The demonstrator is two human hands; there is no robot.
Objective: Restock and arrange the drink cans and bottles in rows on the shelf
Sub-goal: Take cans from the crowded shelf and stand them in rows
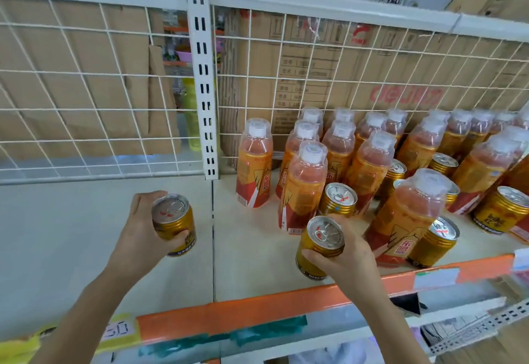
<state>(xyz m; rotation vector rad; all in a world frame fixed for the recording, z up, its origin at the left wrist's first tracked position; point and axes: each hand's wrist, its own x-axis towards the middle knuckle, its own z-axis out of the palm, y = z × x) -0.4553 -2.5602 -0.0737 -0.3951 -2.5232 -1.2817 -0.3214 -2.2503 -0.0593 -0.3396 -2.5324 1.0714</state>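
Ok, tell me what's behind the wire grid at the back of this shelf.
Behind the wire grid stand cardboard boxes, one with red lettering. Through a gap between them shows a yellow-green bottle. Whatever lies behind the cardboard is covered.

One gold can (pixel 173 224), silver-topped and upright, sits in my left hand (pixel 141 229) above the shelf (pixel 71 234). A second can (pixel 320 246), slightly tilted, is in my right hand (pixel 353 252) near the front edge. Orange-labelled, white-capped bottles (pixel 306 189) stand upright behind it, with loose cans (pixel 339 199) among them.
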